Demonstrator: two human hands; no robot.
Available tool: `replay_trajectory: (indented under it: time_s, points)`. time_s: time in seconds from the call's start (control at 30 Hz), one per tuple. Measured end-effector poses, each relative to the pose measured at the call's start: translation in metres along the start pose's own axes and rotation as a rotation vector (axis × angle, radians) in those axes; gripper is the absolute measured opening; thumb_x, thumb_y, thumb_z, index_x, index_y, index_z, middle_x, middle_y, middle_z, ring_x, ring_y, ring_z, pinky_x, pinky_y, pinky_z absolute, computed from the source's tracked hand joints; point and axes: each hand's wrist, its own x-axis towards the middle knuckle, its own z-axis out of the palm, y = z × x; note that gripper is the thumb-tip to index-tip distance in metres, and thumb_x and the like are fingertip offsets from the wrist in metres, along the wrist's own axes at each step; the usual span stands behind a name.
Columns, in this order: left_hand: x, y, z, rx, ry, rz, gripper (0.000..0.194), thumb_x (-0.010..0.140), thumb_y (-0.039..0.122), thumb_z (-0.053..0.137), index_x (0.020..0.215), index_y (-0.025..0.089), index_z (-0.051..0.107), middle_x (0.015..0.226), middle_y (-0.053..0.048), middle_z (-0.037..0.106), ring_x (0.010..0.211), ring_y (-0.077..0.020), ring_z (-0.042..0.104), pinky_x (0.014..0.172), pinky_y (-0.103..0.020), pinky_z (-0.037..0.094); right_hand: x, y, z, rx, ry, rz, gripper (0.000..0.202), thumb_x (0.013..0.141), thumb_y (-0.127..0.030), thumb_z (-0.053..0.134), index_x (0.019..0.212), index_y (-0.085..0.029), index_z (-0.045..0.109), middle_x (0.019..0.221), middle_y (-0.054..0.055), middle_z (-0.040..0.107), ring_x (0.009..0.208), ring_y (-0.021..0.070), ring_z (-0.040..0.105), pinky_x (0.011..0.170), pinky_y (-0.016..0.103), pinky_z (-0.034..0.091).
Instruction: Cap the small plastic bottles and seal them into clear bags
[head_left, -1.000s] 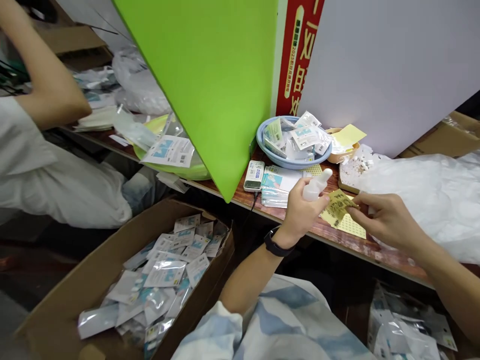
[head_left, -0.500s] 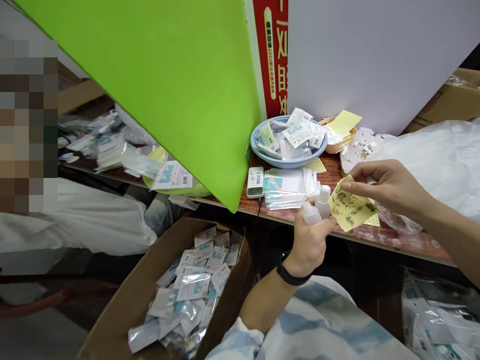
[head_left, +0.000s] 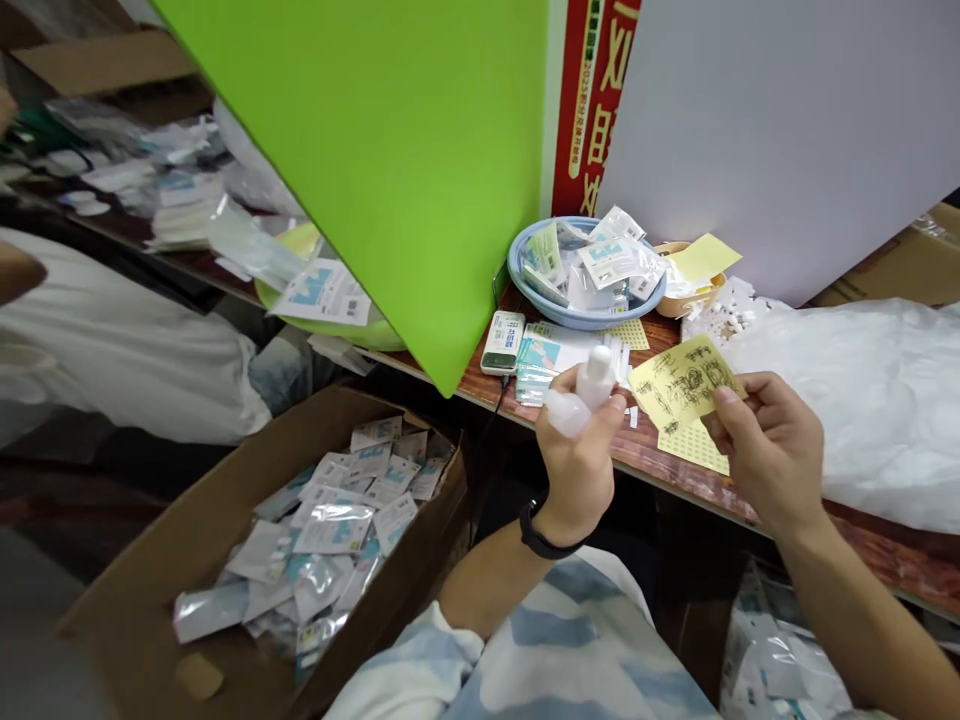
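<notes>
Table — left hand holds bottles, right hand yellow note.

Left hand: two white bottles, gripped
Right hand: yellow note, scribbled, pinched at one end
Table: blue basin, packets heaped
Carton: packets, jumbled

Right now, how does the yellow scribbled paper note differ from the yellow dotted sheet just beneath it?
The yellow scribbled note is held up in the right hand, while the yellow dotted sheet lies on the reddish-brown table. The note bears dark scrawled marks; the sheet carries rows of small dots. Both are thin and yellow.
</notes>
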Motion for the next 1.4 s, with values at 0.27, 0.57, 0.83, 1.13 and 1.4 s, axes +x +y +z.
replay_trajectory:
  time_s: [0.27, 0.57, 0.83, 1.13, 1.4]
  points:
    - [0.003, 0.013, 0.009, 0.285, -0.061, 0.058, 0.017, 0.069, 0.011, 0.066, 0.081, 0.019, 0.058, 0.063, 0.004, 0.049, 0.055, -0.009, 0.043, 0.051, -0.025, 0.039, -0.018, 0.011, 0.016, 0.205, -0.007, -0.045, 0.019, 0.089, -0.033, 0.066, 0.08, -0.02, 0.055, 0.053, -0.006, 0.051, 0.045, 0.0081, 0.044, 0.045, 0.021, 0.033]
    - [0.013, 0.02, -0.011, 0.285, -0.179, 0.095, 0.023, 0.067, 0.012, 0.07, 0.088, 0.019, 0.061, 0.068, 0.004, 0.052, 0.057, -0.0092, 0.045, 0.052, -0.024, 0.04, -0.038, 0.02, 0.016, 0.256, -0.156, 0.021, 0.018, 0.093, -0.033, 0.061, 0.081, -0.019, 0.056, 0.051, -0.007, 0.046, 0.044, 0.008, 0.039, 0.045, 0.024, 0.028]
    - [0.013, 0.021, -0.014, 0.251, -0.171, 0.096, 0.023, 0.067, 0.015, 0.075, 0.088, 0.02, 0.066, 0.071, 0.002, 0.057, 0.058, -0.0106, 0.049, 0.053, -0.025, 0.042, -0.044, 0.014, 0.014, 0.137, -0.2, 0.006, 0.022, 0.093, -0.035, 0.06, 0.077, -0.021, 0.055, 0.052, -0.004, 0.049, 0.044, 0.0099, 0.041, 0.043, 0.026, 0.027]
    - [0.014, 0.026, -0.014, 0.275, -0.175, 0.089, 0.021, 0.068, 0.012, 0.07, 0.086, 0.02, 0.063, 0.069, 0.003, 0.053, 0.057, -0.0094, 0.047, 0.052, -0.023, 0.042, -0.045, 0.02, 0.01, 0.127, -0.221, -0.004, 0.014, 0.092, -0.031, 0.061, 0.083, -0.021, 0.06, 0.053, -0.004, 0.05, 0.044, 0.0099, 0.042, 0.043, 0.025, 0.028]
    - [0.014, 0.016, -0.022, 0.295, -0.17, 0.116, 0.024, 0.071, 0.016, 0.071, 0.093, 0.022, 0.065, 0.076, 0.001, 0.057, 0.063, -0.0111, 0.05, 0.057, -0.025, 0.044, -0.042, 0.021, 0.009, 0.119, -0.192, 0.024, 0.016, 0.091, -0.035, 0.062, 0.083, -0.021, 0.06, 0.054, -0.004, 0.05, 0.046, 0.0112, 0.042, 0.046, 0.027, 0.029]
